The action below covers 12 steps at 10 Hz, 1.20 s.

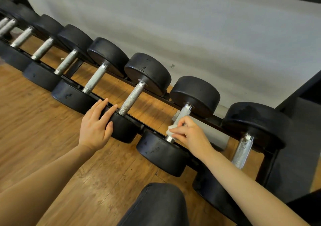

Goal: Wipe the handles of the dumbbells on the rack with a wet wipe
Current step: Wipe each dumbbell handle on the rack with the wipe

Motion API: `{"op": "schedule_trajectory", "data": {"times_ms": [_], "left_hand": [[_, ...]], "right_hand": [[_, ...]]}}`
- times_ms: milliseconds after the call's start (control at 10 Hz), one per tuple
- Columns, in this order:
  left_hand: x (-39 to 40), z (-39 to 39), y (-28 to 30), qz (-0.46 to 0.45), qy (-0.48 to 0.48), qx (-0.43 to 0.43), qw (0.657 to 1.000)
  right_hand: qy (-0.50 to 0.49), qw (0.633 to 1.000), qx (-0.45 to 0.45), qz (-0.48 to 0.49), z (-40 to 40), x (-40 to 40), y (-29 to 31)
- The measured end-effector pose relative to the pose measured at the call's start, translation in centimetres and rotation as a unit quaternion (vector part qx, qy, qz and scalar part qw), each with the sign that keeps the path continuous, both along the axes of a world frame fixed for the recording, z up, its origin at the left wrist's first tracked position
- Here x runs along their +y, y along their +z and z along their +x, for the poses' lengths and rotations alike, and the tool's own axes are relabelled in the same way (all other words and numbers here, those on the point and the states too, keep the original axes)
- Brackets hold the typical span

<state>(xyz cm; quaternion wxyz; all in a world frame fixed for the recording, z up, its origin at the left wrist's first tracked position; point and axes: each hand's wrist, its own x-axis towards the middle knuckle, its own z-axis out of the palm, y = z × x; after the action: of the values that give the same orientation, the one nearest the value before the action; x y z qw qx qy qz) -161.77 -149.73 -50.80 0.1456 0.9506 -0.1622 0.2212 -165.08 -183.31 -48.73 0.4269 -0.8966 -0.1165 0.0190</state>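
A wooden floor (52, 130) meets a pale grey wall (191, 34), with a dark-trousered knee (159, 205) at the bottom edge.

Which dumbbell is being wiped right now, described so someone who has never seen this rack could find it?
Start at the low black rack along the grey wall and count from its right end: it is the second dumbbell. The right hand holds a white wipe on the near end of its metal handle. It is the only one with a wipe on it; the left hand rests on its left neighbour's near weight.
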Motion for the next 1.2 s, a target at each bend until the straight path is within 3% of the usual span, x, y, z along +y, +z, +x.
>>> {"op": "schedule_trajectory", "data": {"times_ms": [100,300,400,600,700,800,900,1000,1100,1200], "left_hand": [[-0.09,-0.03,0.1,0.0,0.0,-0.002,1.0],[-0.06,-0.01,0.08,0.0,-0.004,-0.006,1.0],[-0.1,-0.09,0.13,-0.003,0.001,-0.006,1.0],[-0.07,-0.02,0.01,0.001,0.001,-0.003,1.0],[0.02,0.0,-0.05,0.0,0.004,-0.003,1.0],[0.07,0.08,-0.17,0.0,0.001,-0.006,1.0],[0.1,0.17,-0.23,-0.002,0.001,-0.006,1.0],[0.15,0.17,-0.22,-0.002,0.001,-0.009,1.0],[0.12,0.09,-0.2,-0.003,-0.001,-0.015,1.0],[0.04,0.13,-0.06,0.0,0.0,-0.016,1.0]], "right_hand": [[0.055,0.996,0.004,-0.077,-0.36,0.39,-0.6],[0.003,0.989,-0.074,-0.125,0.21,-0.2,-0.52],[0.052,0.982,-0.096,-0.155,-0.16,-0.04,-0.5],[0.024,0.986,-0.105,-0.13,-0.03,-0.28,-0.29],[0.044,0.99,-0.066,-0.113,-0.45,0.08,-0.25],[0.041,0.987,-0.098,-0.123,-0.29,-0.24,-0.73],[-0.031,0.993,-0.076,-0.084,0.25,-0.55,-0.33],[-0.006,0.993,-0.073,-0.092,0.22,-0.16,-0.42],[0.057,0.982,-0.087,-0.159,0.06,0.18,-0.71],[0.016,0.992,-0.07,-0.108,0.0,0.36,-0.11]]}}
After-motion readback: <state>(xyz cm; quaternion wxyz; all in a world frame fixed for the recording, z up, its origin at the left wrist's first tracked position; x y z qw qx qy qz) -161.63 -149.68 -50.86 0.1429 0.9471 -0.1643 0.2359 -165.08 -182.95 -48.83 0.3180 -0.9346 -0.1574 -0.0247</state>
